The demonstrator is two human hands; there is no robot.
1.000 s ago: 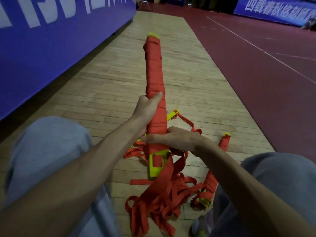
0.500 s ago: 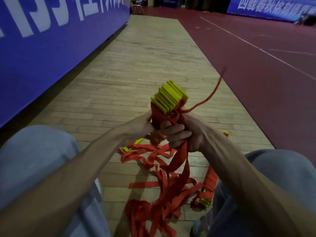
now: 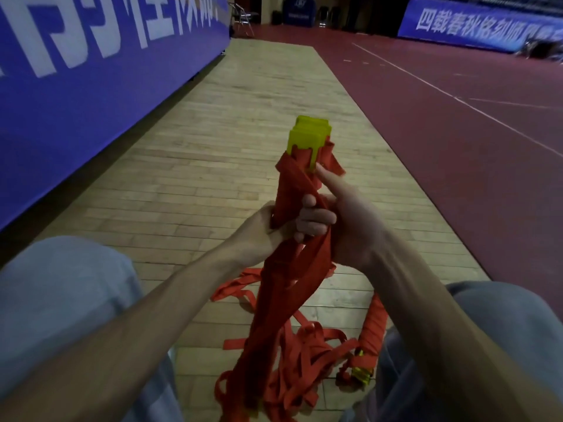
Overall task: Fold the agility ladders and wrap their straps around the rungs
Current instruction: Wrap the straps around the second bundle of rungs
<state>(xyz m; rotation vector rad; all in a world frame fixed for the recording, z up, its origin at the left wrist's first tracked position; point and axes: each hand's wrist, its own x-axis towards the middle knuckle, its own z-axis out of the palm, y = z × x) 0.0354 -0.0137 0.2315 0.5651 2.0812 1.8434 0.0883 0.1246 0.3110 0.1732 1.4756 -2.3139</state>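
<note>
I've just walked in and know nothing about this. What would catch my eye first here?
First, the bundle of yellow rungs held upright at the centre, red straps wound round it, gripped by the left hand and right hand. Below it, loose red strap lies tangled on the wooden floor. A finished wrapped ladder lies by the right knee, and a blue banner runs along the left.

The far blue banner [image 3: 475, 24] carries white Chinese characters, "四载春秋铭刻", then blurs. Left of it, the near blue banner [image 3: 91, 71] shows large white characters, cropped and unreadable.
</note>
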